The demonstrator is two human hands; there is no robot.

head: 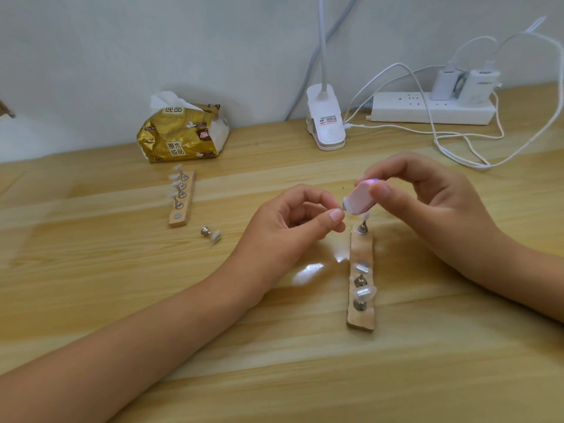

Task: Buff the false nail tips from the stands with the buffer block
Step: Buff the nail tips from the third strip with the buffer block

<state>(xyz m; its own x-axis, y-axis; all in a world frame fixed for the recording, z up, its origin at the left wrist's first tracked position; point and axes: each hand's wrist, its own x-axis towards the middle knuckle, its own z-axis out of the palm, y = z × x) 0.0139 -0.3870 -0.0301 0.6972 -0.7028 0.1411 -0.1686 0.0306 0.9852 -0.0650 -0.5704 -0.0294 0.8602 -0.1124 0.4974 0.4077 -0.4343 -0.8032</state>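
Hands meet over the middle of the desk (274, 370), a little toward its right edge. The right hand (433, 206) grips the pink buffer block (361, 197) between thumb and curled fingers, with the block tilted down to the left. The left hand (290, 230) pinches a small pale piece (344, 208) between thumb and forefinger; the block's lower end touches it, but it is too small and blurred to name. Just below the block lies the near wooden stand (361, 315), running lengthwise toward the front edge. A metal peg (362, 228) stands upright at its far end, and two clear nail tips (363, 267) sit on pegs further down. Well to the left, nearer the back edge, a second wooden stand (183, 213) carries a row of nail tips on pegs (180, 186), with one bare magnet spot at its near end. Between the two stands a loose peg with a nail tip (211, 235) lies on its side on the desk. Along the back edge sit a gold tissue pack (183, 134), a white clip lamp (326, 120) and a white power strip (433, 109) holding two chargers, whose white cables (457, 138) loop over the desk toward the right edge.
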